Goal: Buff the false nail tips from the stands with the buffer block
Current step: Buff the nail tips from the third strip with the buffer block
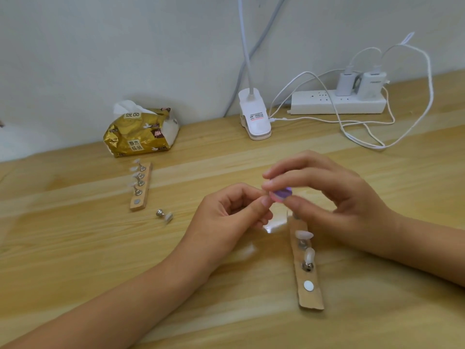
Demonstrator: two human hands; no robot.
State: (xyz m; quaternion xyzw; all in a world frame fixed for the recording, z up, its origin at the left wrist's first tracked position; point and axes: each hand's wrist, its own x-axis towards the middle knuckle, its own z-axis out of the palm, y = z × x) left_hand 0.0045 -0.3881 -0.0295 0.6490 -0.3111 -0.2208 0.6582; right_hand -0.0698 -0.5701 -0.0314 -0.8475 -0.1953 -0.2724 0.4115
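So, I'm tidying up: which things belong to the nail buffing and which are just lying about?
In use: buffer block, nail tip, far stand, near stand, loose peg with tip.
Lying about: tissue pack, clip lamp, power strip, chargers.

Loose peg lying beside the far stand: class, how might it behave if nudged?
The peg lies on its side, so it would probably roll. Small, so likely light; its nail tip might shift.

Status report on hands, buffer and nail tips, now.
Right hand pinches purple buffer block; left hand pinches a small item against it, mostly hidden. Near stand holds two tips. One loose tip lies on table, nothing blocking.
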